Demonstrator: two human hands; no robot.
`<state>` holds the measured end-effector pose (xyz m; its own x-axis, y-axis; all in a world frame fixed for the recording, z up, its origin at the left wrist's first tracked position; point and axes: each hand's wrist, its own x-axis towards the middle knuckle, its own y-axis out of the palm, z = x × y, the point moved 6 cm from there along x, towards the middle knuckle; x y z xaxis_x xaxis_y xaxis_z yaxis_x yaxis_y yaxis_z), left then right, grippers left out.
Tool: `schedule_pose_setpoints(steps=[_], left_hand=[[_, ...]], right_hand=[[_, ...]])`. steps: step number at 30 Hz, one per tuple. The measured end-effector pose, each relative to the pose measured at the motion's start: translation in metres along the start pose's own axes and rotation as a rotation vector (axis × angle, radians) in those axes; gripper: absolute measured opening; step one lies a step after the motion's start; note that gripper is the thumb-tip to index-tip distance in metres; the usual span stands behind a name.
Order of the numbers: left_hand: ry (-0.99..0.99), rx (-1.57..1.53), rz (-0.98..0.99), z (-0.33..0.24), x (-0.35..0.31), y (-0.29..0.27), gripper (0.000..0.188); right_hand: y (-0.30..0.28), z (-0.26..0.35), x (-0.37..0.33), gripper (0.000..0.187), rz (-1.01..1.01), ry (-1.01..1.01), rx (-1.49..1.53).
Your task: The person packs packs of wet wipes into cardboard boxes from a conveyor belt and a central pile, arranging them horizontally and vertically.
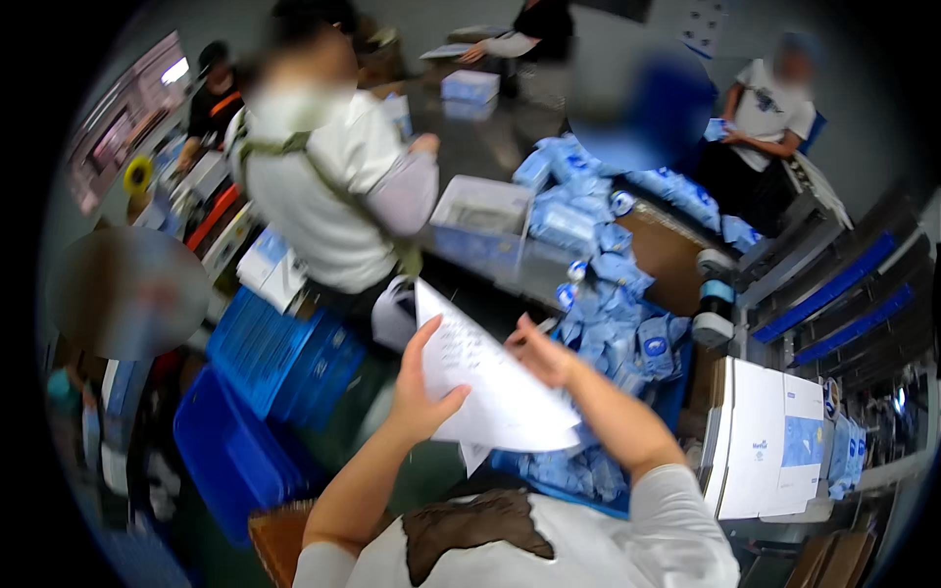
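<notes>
My left hand [423, 387] grips a white sheet of paper [480, 387] by its left side, the thumb lying over its face. Lines of handwriting show on the upper part of the sheet, which hangs tilted in front of my body. My right hand [544, 355] is beside the sheet's right edge with the fingers bent together. A small greyish bit shows at its fingertips, too blurred to name. Below and behind the right hand, light-blue soft packs [613, 333] lie heaped on the table and in a blue crate [671, 392].
Blue crates [279, 348] and a blue tub [230, 456] stand at left. A person in a white top [323, 186] stands close ahead. A clear bin [480, 216] sits on the dark table. White cartons [769, 436] stand at right, beside metal rollers [833, 284]. Other people work farther off.
</notes>
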<state>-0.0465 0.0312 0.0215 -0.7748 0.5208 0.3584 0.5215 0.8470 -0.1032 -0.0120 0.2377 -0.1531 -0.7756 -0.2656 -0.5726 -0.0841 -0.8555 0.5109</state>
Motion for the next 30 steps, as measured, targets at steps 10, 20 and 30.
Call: schedule_pose_setpoints(steps=[10, 20, 30], left_hand=[[-0.035, 0.005, 0.486, 0.052, 0.125, -0.081, 0.083], [-0.011, -0.180, 0.390, 0.145, 0.205, -0.034, 0.085], [0.035, 0.186, 0.389, 0.275, 0.292, -0.024, 0.070]], right_hand=[[0.074, 0.084, 0.081, 0.049, -0.119, -0.460, 0.153], [-0.092, 0.180, -0.043, 0.033, -1.124, -1.071, 0.281], [-0.293, 0.387, -0.077, 0.038, -1.406, -1.673, 0.368]])
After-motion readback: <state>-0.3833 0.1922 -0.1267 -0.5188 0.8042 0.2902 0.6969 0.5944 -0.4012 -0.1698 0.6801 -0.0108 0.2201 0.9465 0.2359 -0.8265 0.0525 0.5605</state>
